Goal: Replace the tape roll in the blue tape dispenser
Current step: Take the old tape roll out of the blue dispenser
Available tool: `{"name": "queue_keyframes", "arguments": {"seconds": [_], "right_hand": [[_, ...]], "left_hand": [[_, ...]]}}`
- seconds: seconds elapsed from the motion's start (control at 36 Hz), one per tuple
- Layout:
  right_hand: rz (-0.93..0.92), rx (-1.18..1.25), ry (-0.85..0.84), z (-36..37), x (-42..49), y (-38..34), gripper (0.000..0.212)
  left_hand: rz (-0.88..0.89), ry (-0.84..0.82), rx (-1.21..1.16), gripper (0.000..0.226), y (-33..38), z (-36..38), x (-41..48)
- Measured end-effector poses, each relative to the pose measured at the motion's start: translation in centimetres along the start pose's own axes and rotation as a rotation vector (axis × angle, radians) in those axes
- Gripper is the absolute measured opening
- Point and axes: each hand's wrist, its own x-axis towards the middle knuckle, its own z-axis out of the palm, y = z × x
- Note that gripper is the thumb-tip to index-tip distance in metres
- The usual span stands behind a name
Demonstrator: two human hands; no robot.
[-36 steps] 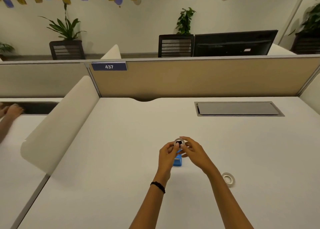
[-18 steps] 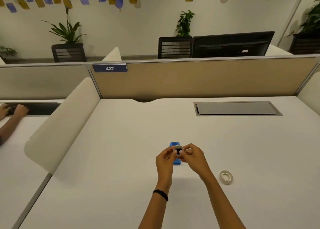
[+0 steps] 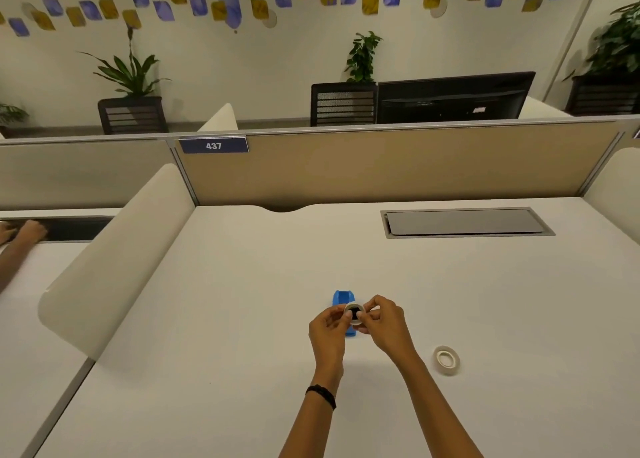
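Note:
The blue tape dispenser (image 3: 341, 300) lies on the white desk, mostly hidden behind my hands. Just above it I hold a small white tape roll with a black core (image 3: 354, 313). My left hand (image 3: 327, 333) pinches its left side and my right hand (image 3: 382, 326) pinches its right side, fingertips meeting on the roll. A black band circles my left wrist. A second white tape roll (image 3: 446, 360) lies flat on the desk to the right of my right forearm.
A grey cable hatch (image 3: 465, 222) is set into the desk at the back right. A tan partition (image 3: 381, 166) closes the far edge and a white curved divider (image 3: 114, 260) stands on the left. Another person's hand (image 3: 29, 230) rests on the neighbouring desk.
Both hands with the roll have come down and slightly toward me, so the blue dispenser's far end now shows behind them. The loose roll has not moved.

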Motion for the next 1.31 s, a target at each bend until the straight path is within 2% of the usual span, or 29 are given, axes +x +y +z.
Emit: {"name": "queue_keyframes", "arguments": {"seconds": [0.22, 0.33, 0.47, 0.61, 0.78, 0.97, 1.14, 1.31], "right_hand": [[-0.068, 0.011, 0.018, -0.1, -0.1, -0.3, 0.014], [-0.063, 0.019, -0.030, -0.5, -0.1, 0.0, 0.015], [-0.040, 0.000, -0.063, -0.7, 0.1, 0.7, 0.018], [0.000, 0.012, -0.092, -0.7, 0.2, 1.3, 0.019], [0.073, 0.008, -0.145, -0.6, 0.6, 2.0, 0.021], [0.150, -0.049, -0.269, -1.3, 1.5, 3.3, 0.015], [0.238, -0.055, -0.110, -2.5, 1.8, 6.7, 0.008], [0.353, -0.016, 0.076, -4.3, 3.2, 9.3, 0.012]], "left_hand": [[0.016, -0.071, -0.002, 0.009, 0.6, -0.1, 0.1], [0.002, -0.131, 0.014, 0.009, 0.5, -0.3, -0.2], [-0.036, -0.161, -0.013, 0.022, -0.1, -0.8, -0.8], [-0.128, -0.145, -0.076, 0.026, -0.3, -1.0, -0.9], [-0.144, -0.185, -0.056, 0.016, -0.9, -1.1, -0.5], [-0.186, -0.158, -0.060, 0.018, -2.2, -1.6, 0.6], [-0.217, -0.172, -0.046, 0.016, -2.8, -2.1, 1.8], [-0.296, -0.158, -0.033, 0.020, -3.9, -2.3, 2.9]]}}
